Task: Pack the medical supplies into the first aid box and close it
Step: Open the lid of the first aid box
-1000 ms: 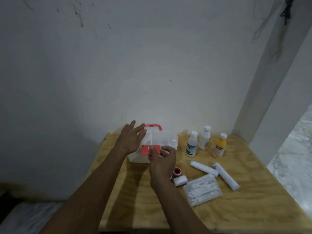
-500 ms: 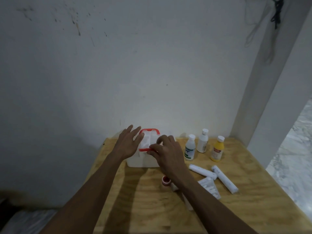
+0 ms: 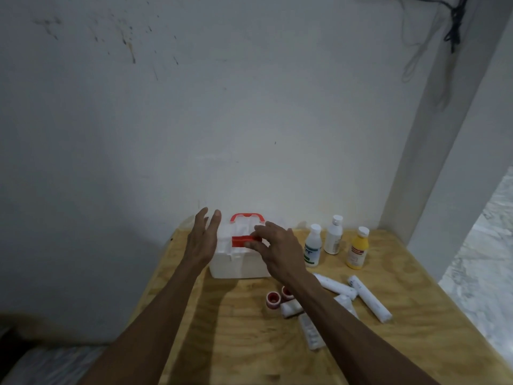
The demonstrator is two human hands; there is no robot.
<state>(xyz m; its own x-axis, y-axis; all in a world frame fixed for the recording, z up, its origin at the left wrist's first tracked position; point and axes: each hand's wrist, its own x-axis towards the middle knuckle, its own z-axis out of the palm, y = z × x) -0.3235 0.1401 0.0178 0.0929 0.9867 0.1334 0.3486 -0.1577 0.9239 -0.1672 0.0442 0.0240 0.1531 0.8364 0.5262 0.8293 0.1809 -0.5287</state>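
A white first aid box (image 3: 236,262) with a red handle (image 3: 247,217) stands at the back of the wooden table (image 3: 236,329). My left hand (image 3: 202,240) rests flat against the box's left side, fingers apart. My right hand (image 3: 277,250) pinches the red latch (image 3: 241,241) on the front of the lid. Two white bottles (image 3: 313,245) (image 3: 334,238) and a yellow bottle (image 3: 358,250) stand to the right of the box. Bandage rolls (image 3: 370,300) (image 3: 333,284), two red-rimmed tape rolls (image 3: 273,299), a small white roll (image 3: 290,308) and a clear packet of cotton swabs (image 3: 311,333) lie in front.
A white wall rises just behind the table. A pillar (image 3: 433,134) stands at the back right, with dark cables (image 3: 455,20) hanging near its top. Beyond the table's right edge lies a marbled floor (image 3: 488,259).
My right hand has moved from the front of the latch up over the lid and now pinches the latch, which is tilted up. The view has shifted slightly downward.
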